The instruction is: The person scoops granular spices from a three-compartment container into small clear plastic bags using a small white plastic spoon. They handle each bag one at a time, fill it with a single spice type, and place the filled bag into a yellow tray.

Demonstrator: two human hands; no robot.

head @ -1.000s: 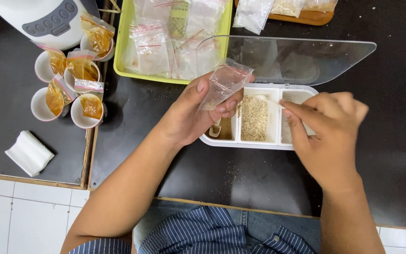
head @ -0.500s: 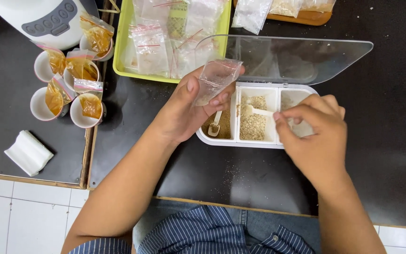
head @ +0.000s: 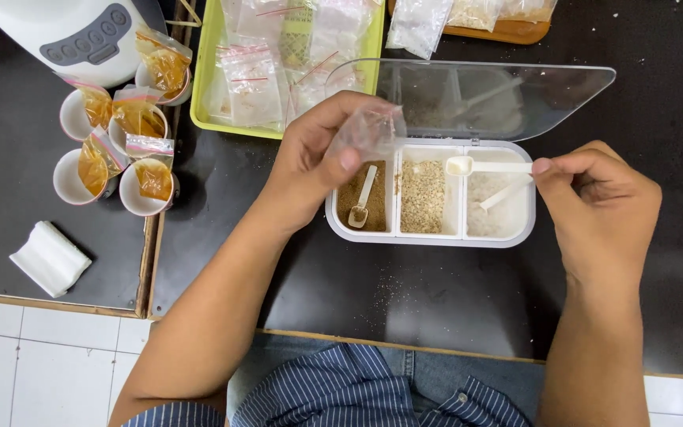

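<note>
While the camera looked straight down from the person's head, a striped blue apron (head: 341, 395) filled the bottom edge nearest the viewer, and two bare forearms reached forward over a black table (head: 452, 300). The left hand (head: 310, 162) pinched a small clear plastic bag (head: 369, 130) between thumb and fingers, holding it above the left end of a white three-part seasoning box (head: 430, 237). The right hand (head: 598, 209) gripped the handle of a small white spoon (head: 484, 166) with thumb and forefinger closed on its end; the spoon's bowl hung over the divider between the middle and right compartments. The box sat on the table between the two hands. Its left compartment held brown powder with a second small spoon (head: 361, 198) lying in it, the middle held coarse tan grains, and the right held white crystals with a third spoon (head: 503, 194) resting at a slant. A clear lid (head: 515, 95) stood open behind the box, hinged along its far side. Some grains lay scattered on the table just in front of the box. Farther off, a yellow-green tray (head: 207, 87) carried many small sealed bags. To the left, white cups (head: 73, 178) each held a bag of orange-brown sauce, beside a white appliance (head: 73, 35) with grey buttons. A folded white cloth (head: 49, 257) lay near the left edge. At the far top, a wooden board (head: 507, 32) bore more bags.
</note>
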